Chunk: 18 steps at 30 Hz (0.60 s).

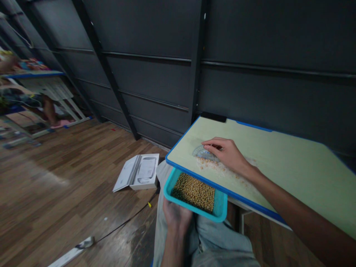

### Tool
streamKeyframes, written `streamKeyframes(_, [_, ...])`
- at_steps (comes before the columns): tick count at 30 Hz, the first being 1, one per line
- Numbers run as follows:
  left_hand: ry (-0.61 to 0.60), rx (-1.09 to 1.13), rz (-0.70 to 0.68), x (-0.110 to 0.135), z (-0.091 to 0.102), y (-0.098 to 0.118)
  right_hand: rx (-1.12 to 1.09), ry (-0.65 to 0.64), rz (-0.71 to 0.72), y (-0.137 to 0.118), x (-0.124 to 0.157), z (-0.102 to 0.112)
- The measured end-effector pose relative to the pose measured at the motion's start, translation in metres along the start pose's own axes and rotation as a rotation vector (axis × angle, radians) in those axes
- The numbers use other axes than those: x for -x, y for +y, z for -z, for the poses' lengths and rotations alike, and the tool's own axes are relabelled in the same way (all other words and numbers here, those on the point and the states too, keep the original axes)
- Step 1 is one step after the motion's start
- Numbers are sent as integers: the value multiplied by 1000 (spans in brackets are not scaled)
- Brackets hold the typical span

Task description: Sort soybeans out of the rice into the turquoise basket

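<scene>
My right hand (pixel 226 152) pinches a clear protractor (pixel 200 151) between thumb and fingers, its curved edge showing past my fingertips as it lies on the pale desktop (pixel 283 159). Just beside it, on the side nearer me, a few loose tan beans (pixel 204 161) sit among a thin spread of white grains (pixel 222 170), which runs on beneath my wrist and forearm.

My left hand (pixel 176 215) holds a turquoise tray (pixel 222 207) from below, palm turned up — most of my fingers are hidden under it, so I cannot tell just how they are set. The tray is over my lap, tucked close against the desk's blue edge (pixel 194 175) and lower than the top. A layer of round tan beans (pixel 197 193) covers most of its bottom.

At the far edge of the desktop, by the dark wall (pixel 152 29), lies a flat black object (pixel 213 117). On the wooden floor (pixel 91 163) to my left an open white box (pixel 151 176) stands near a black cable (pixel 130 218) with a yellow tag (pixel 150 204). Farther off — blurred — another person's leg (pixel 49 109) shows under a second desk (pixel 36 75).
</scene>
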<state>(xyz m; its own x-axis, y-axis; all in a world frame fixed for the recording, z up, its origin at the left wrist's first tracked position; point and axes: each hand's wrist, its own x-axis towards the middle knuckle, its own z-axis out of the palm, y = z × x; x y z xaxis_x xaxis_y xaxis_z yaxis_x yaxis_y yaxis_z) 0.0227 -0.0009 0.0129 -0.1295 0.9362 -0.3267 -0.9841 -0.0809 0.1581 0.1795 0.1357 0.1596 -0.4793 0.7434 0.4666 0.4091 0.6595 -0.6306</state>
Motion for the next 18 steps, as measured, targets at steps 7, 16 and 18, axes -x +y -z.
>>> streamKeyframes(7, [-56,-17,0,1,-2,-1,27,-48,47,-9,2,-2])
streamKeyframes(16, [-35,-65,-8,3,-5,-1,28,-56,73,-16,4,-5])
streamKeyframes(18, [-34,-76,1,4,-6,-1,31,-61,68,-17,5,-6])
